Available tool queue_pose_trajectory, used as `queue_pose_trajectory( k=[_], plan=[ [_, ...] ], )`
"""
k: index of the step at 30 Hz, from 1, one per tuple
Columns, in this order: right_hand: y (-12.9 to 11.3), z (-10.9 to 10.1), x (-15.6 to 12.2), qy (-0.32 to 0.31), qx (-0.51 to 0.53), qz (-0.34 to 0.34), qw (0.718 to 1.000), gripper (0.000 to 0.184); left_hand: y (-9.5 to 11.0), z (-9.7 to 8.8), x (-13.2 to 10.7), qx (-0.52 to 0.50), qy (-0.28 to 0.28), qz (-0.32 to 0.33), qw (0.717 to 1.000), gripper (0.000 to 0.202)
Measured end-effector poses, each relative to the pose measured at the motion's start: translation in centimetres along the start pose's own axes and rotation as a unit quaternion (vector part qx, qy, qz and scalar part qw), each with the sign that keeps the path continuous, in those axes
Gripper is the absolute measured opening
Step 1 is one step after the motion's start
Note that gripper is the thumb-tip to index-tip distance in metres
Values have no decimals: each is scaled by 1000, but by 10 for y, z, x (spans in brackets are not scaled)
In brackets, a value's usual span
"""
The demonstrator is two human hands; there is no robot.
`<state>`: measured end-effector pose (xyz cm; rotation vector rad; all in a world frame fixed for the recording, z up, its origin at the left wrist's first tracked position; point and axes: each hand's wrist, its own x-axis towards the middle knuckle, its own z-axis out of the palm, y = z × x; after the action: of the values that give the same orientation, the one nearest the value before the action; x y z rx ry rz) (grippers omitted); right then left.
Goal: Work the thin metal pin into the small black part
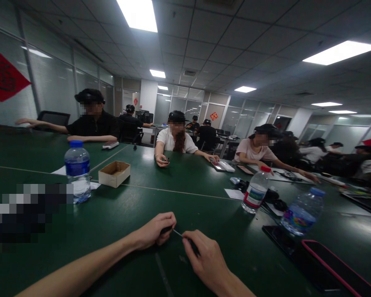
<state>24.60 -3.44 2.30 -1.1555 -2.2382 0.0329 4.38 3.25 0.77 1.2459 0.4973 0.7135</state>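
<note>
My left hand [159,229] is closed around a small black object [166,230], mostly hidden by the fingers. A thin metal shaft [177,233] spans the short gap between my two hands. My right hand [205,253] is closed on what looks like a screwdriver; its dark handle [195,246] shows only in part between thumb and fingers, and the shaft points at the left hand. Whether the tip touches the black object is hidden. Both hands are just above the green tabletop [126,218], near its front side.
A small open cardboard box [114,175] and a blue-capped water bottle [78,173] stand left. To the right are a red-capped bottle [256,192], another blue-capped bottle [303,212], cables, and a pink-edged phone [340,268]. Several people sit around the table, a person opposite [176,138] among them.
</note>
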Motion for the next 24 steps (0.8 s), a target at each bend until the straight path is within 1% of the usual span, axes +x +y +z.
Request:
queue_pose_trajectory(
  k=[7,17,24],
  plan=[
    [-2,-2,0,1,-1,0,1000,21,3,3,-1,6,0,1,1000,31],
    [0,-1,-3,-14,-5,-7,1000,24,-4,-2,1,-13,6,5,1000,25],
    [2,2,-4,-29,1,-2,1000,30,-6,-2,3,-30,37,4,999,26]
  ],
)
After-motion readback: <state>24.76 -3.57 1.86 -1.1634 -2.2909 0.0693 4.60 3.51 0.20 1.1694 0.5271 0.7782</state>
